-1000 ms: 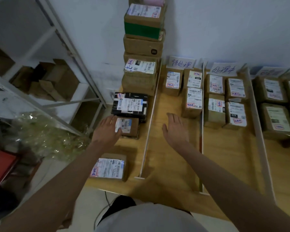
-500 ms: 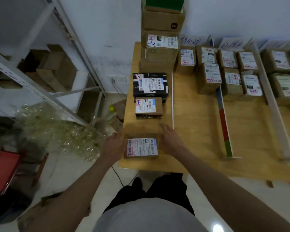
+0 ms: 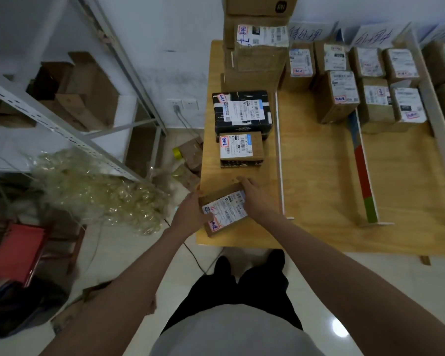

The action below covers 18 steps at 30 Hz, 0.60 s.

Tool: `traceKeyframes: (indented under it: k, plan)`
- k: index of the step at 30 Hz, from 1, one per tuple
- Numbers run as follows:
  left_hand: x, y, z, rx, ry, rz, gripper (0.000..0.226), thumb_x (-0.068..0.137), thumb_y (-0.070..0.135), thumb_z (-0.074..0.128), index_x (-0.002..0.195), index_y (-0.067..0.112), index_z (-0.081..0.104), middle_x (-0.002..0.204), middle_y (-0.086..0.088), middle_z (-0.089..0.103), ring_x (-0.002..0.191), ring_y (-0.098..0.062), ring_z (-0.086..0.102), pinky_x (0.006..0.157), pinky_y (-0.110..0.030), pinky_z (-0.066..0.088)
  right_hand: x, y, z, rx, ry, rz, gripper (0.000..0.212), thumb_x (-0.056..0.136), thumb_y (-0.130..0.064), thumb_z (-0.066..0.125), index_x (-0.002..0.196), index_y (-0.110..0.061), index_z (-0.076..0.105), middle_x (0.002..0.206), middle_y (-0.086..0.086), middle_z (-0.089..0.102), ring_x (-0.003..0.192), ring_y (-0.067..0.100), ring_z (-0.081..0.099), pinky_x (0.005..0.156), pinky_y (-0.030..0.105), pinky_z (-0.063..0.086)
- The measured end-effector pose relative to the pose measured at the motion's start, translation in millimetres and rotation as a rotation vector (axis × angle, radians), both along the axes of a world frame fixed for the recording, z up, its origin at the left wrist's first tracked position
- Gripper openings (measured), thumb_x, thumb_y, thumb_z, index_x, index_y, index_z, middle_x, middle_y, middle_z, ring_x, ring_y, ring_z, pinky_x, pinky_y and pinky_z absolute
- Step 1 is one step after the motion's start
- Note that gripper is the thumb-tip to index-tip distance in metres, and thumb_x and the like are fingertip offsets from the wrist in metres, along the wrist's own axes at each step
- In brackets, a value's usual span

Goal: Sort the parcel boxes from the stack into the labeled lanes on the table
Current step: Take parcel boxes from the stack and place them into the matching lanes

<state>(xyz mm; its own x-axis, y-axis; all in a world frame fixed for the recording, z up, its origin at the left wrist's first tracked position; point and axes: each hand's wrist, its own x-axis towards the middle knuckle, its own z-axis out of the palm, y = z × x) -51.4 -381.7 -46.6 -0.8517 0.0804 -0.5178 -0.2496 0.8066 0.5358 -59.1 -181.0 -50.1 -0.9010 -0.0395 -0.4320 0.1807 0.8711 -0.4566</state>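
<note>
Brown cardboard fills the space between both hands: a small box (image 3: 222,209) with a white label sits turned at an angle at the near left corner of the wooden table (image 3: 319,196). The left hand (image 3: 190,214) grips its left side, thumb on the label; the right hand (image 3: 257,199) curls over its right edge. Just beyond lie a second small box (image 3: 240,149), a black box (image 3: 242,114) and the tall stack (image 3: 254,52). White dividers (image 3: 280,160) mark lanes to the right.

Both hands closed in on the near small brown parcel (image 3: 222,208): left hand (image 3: 190,214) went from its left edge to gripping it, thumb on the label; right hand (image 3: 257,199) wrapped its right side. Parcel got rotated, now skewed on the table (image 3: 319,227) near edge
</note>
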Motion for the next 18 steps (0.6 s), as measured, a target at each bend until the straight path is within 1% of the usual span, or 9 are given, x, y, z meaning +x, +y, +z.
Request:
traceKeyframes:
  k: [2,4,6,9,11,13,15,16,18]
  plan:
    - [-6.6,-5.3,-4.4,-0.077,-0.022,-0.044,0.069,0.077,0.041,0.079,0.133,0.012,0.053,0.12,-0.009,0.059,0.108,-0.024,0.059,0.085,-0.036,0.051,-9.8,-5.5,-1.7,-0.059,0.003,-0.019,0.068,0.093,0.0,0.052,0.151,-0.024,0.027,0.145,0.004,0.041,0.117,0.028,0.055,0.088,0.043,0.054]
    - [-8.3,-11.3,-6.8,-0.089,-0.031,-0.011,0.065,0.077,0.048,0.076,0.128,0.011,0.059,0.113,-0.009,0.065,0.098,-0.023,0.063,0.077,-0.035,0.052,-14.4,-8.0,-2.5,-0.123,-0.002,-0.061,0.068,0.094,-0.003,0.052,0.152,-0.027,0.025,0.142,0.006,0.045,0.116,0.028,0.056,0.085,0.045,0.056]
    - [-5.2,-15.5,-11.2,-0.087,-0.023,-0.017,0.064,0.079,0.053,0.073,0.127,0.013,0.062,0.116,-0.009,0.068,0.101,-0.024,0.064,0.08,-0.037,0.052,-10.0,-7.4,-1.5,-0.156,0.028,-0.14,0.066,0.095,-0.007,0.053,0.152,-0.023,0.025,0.145,0.007,0.042,0.117,0.029,0.056,0.087,0.044,0.055]
    - [3.0,-13.4,-13.5,-0.076,-0.038,-0.051,0.061,0.083,0.053,0.069,0.126,0.01,0.064,0.115,-0.009,0.068,0.102,-0.024,0.064,0.079,-0.032,0.048,13.6,-4.1,-0.8,-0.166,0.095,-0.323,0.06,0.096,-0.013,0.055,0.149,-0.01,0.027,0.148,0.012,0.036,0.128,0.029,0.045,0.099,0.04,0.044]
    - [8.1,-9.2,-12.0,-0.07,-0.058,-0.068,0.061,0.085,0.054,0.067,0.125,0.008,0.065,0.109,-0.01,0.069,0.099,-0.025,0.064,0.076,-0.03,0.045,30.4,-3.2,0.2,-0.187,0.043,-0.442,0.06,0.098,-0.02,0.054,0.148,-0.005,0.026,0.146,0.015,0.035,0.131,0.032,0.042,0.102,0.039,0.04]
    - [11.8,-5.5,-10.9,-0.079,-0.073,-0.09,0.056,0.086,0.053,0.066,0.118,0.006,0.067,0.087,-0.004,0.067,0.088,-0.023,0.064,0.07,-0.031,0.045,43.1,-5.7,-0.5,-0.217,-0.082,-0.494,0.063,0.099,-0.03,0.054,0.148,-0.003,0.025,0.142,0.017,0.04,0.128,0.033,0.046,0.096,0.038,0.041]
    - [12.6,-2.2,-8.9,-0.096,-0.082,-0.103,0.049,0.088,0.05,0.066,0.108,0.006,0.07,0.071,0.003,0.06,0.076,-0.019,0.06,0.062,-0.027,0.043,48.4,-10.5,-3.3,-0.289,-0.213,-0.519,0.06,0.098,-0.037,0.055,0.142,-0.003,0.035,0.133,0.01,0.049,0.12,0.031,0.055,0.093,0.038,0.048]
    - [12.2,-1.1,-8.0,-0.101,-0.092,-0.108,0.047,0.087,0.05,0.066,0.105,0.007,0.071,0.072,0.002,0.062,0.073,-0.018,0.059,0.06,-0.025,0.042,48.7,-12.8,-6.6,-0.33,-0.237,-0.516,0.054,0.096,-0.039,0.057,0.136,-0.004,0.045,0.127,0.006,0.054,0.113,0.029,0.06,0.091,0.041,0.053]
    - [11.2,-0.6,-6.2,-0.108,-0.106,-0.131,0.046,0.086,0.051,0.067,0.103,0.008,0.071,0.087,-0.003,0.07,0.078,-0.018,0.062,0.064,-0.028,0.046,46.9,-18.4,-11.2,-0.378,-0.262,-0.518,0.041,0.095,-0.038,0.059,0.121,-0.006,0.062,0.12,0.01,0.067,0.101,0.027,0.068,0.085,0.046,0.058]
